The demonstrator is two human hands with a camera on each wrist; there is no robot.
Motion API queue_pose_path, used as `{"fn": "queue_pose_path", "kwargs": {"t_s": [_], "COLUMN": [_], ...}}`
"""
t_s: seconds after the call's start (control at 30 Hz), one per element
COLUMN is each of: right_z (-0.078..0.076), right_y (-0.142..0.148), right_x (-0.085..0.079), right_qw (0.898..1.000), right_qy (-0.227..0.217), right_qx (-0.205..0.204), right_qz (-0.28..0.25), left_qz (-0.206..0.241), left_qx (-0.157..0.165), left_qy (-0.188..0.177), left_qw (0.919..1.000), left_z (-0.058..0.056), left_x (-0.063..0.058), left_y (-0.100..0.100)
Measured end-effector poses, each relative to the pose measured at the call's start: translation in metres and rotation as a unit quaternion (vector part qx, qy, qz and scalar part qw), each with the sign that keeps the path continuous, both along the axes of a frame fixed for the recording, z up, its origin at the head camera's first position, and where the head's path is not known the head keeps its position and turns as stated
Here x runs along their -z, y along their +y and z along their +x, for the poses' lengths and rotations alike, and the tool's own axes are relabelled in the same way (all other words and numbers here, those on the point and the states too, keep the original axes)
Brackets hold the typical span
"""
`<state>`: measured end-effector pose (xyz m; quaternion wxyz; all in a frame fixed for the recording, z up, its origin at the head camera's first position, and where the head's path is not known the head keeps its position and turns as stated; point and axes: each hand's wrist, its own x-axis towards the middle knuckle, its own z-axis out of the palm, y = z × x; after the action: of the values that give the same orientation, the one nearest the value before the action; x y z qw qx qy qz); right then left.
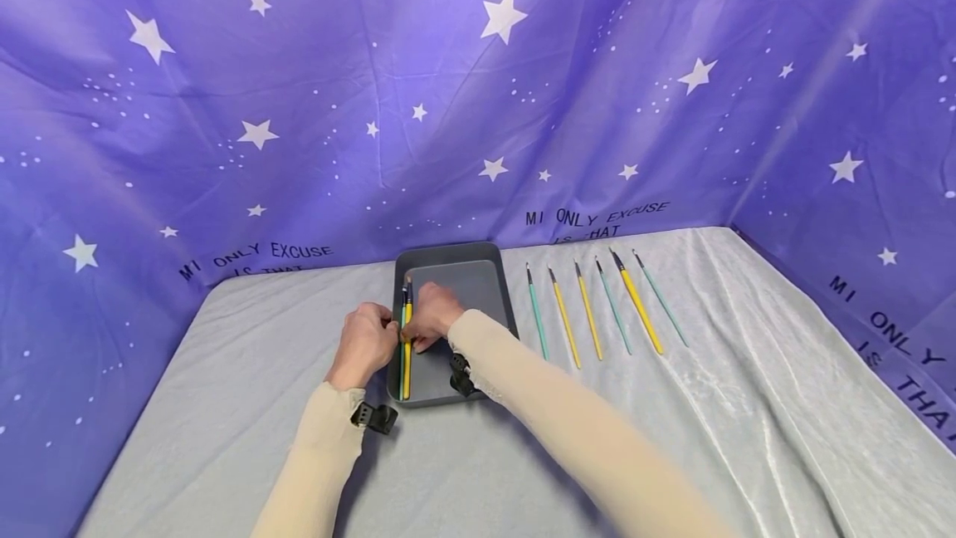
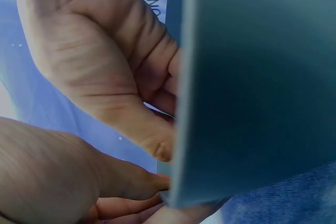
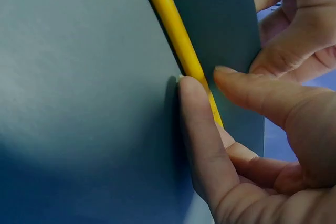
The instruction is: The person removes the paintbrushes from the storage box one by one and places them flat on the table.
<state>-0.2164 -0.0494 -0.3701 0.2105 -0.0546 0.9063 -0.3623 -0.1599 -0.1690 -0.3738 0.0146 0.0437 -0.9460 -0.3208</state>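
A dark grey rectangular tray (image 1: 451, 380) lies on the cloth, its wall (image 2: 257, 87) filling the right of the left wrist view. Along its left side, a yellow-handled paintbrush (image 1: 407, 380) lies beside a teal-handled paintbrush (image 1: 402, 372), bristles toward the back. My left hand (image 1: 366, 343) grips the tray's left rim, thumb and fingers at the edge. Reaching into the tray, my right hand (image 1: 435, 314) pinches the yellow handle (image 3: 176, 24) between thumb and fingers, close along the side wall. Both hands nearly meet at the rim.
Right of the tray, several paintbrushes with teal handles (image 1: 538, 322) and yellow handles (image 1: 640, 305) lie in a spaced row on the pale grey cloth (image 1: 224, 438). A purple star-patterned curtain (image 1: 418, 48) hangs behind the table.
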Motion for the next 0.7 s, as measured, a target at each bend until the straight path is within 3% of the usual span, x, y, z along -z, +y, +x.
{"fn": "queue_pose_path", "kwargs": {"t_s": [0.5, 0.7], "right_z": [0.0046, 0.0029], "right_y": [-0.0095, -0.0041], "right_x": [-0.0013, 0.001], "right_qw": [0.999, 0.999], "right_qy": [0.015, -0.004], "right_qx": [0.027, 0.038], "right_qz": [0.033, 0.033], "left_qz": [-0.002, -0.006], "left_qx": [-0.002, -0.01], "left_qy": [-0.017, -0.032], "left_qw": [0.9999, 0.9994], "left_z": [0.0007, 0.0004], "left_x": [-0.0014, -0.0024], "left_y": [0.0007, 0.0009]}}
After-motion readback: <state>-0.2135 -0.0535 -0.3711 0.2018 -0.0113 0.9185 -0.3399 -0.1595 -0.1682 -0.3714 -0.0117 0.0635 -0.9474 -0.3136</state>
